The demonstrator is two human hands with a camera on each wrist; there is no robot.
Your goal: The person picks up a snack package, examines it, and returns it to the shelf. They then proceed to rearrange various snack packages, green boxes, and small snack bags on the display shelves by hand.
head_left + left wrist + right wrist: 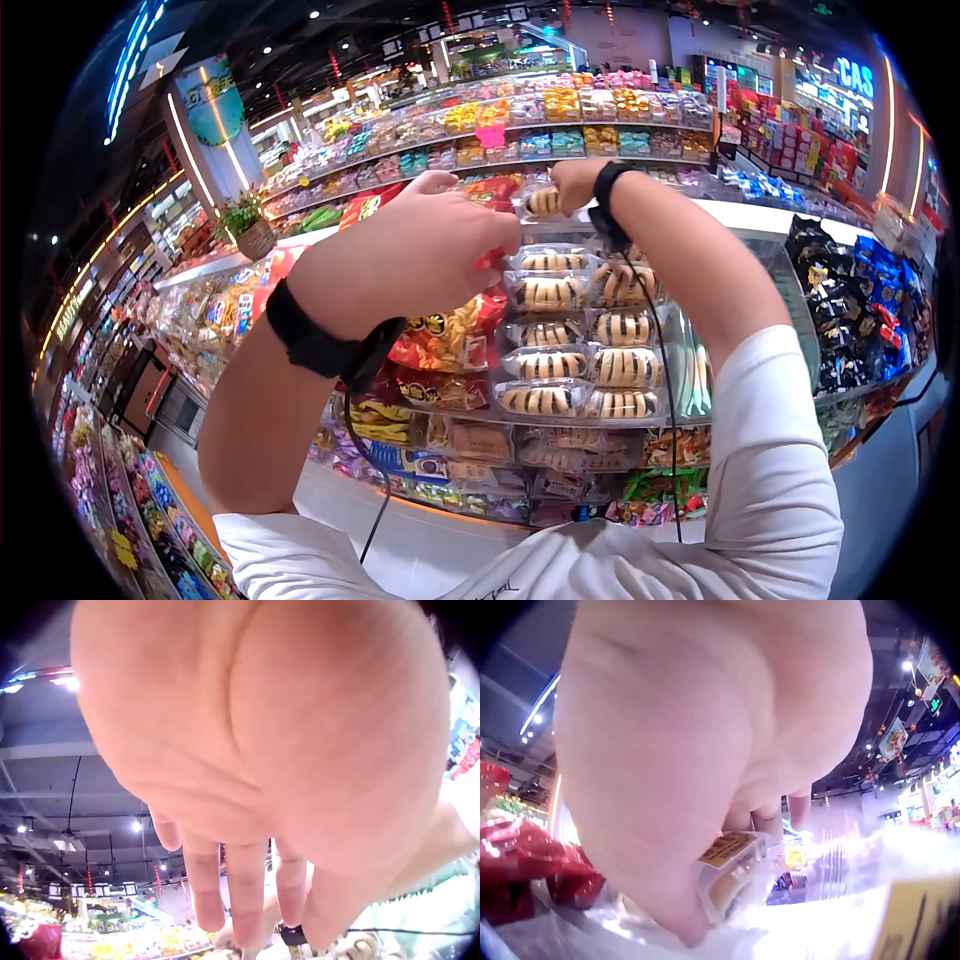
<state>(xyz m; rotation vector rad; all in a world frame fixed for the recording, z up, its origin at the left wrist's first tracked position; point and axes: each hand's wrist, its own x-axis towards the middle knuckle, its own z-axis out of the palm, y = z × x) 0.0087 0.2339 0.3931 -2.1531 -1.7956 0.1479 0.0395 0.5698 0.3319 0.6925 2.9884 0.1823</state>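
Observation:
My right hand [580, 183] is at the far end of the display, pinching a clear-wrapped bread roll with dark stripes [542, 203]. The right wrist view shows thumb and fingers about the wrapper, which carries a tan label [727, 849]. To its left, my left hand [430, 245] hovers over red snack bags [445, 335]. Its fingers [245, 892] hang loosely extended in the left wrist view and hold nothing. Between the forearms, more wrapped striped rolls [545, 293] lie in two columns.
Behind the hands rise tiered shelves of packaged snacks [480, 120]. Black and blue packets [850, 290] fill the right side, and a potted plant [250, 228] stands at the left. Cables [662, 380] hang from both wrists. Lower shelves hold more packets [480, 440].

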